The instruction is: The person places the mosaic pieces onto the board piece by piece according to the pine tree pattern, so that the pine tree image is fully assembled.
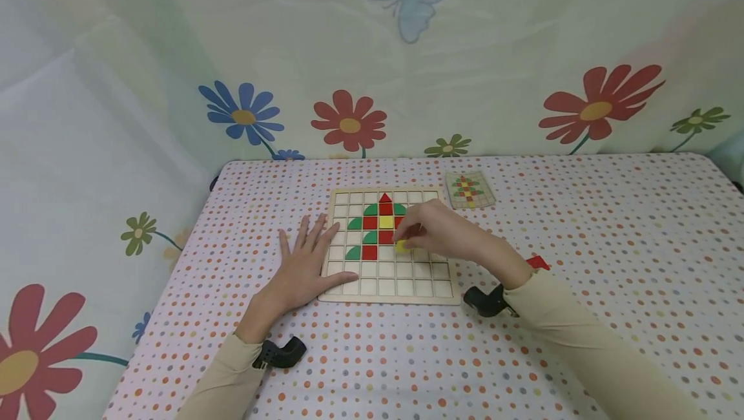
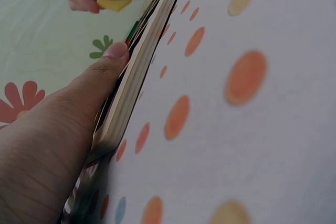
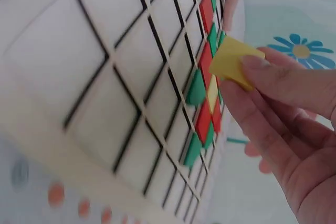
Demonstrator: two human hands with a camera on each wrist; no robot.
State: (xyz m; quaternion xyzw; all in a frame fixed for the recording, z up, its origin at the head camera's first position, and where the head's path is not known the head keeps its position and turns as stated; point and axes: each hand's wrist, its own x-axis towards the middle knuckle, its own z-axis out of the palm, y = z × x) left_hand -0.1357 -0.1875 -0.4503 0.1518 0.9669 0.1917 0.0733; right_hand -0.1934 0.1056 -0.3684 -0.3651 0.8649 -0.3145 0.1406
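Observation:
A wooden grid board (image 1: 403,287) lies on the table, with red, green and yellow pieces set in part of its squares. My right hand (image 1: 438,229) pinches a yellow square tile (image 3: 233,62) between thumb and fingers, above the board's middle. In the right wrist view the tile is tilted and apart from the board. My left hand (image 1: 307,271) lies with fingers spread at the board's left edge, its thumb (image 2: 100,77) resting on the board's border. Several squares lie hidden beneath my right hand in the head view.
Behind the board's right corner lies a small pattern card (image 1: 471,189) showing a tree of coloured shapes. A red piece (image 1: 538,263) lies right of the board, partly covered by my right forearm. A flowered cloth (image 1: 494,84) hangs behind the dotted tabletop (image 1: 372,368).

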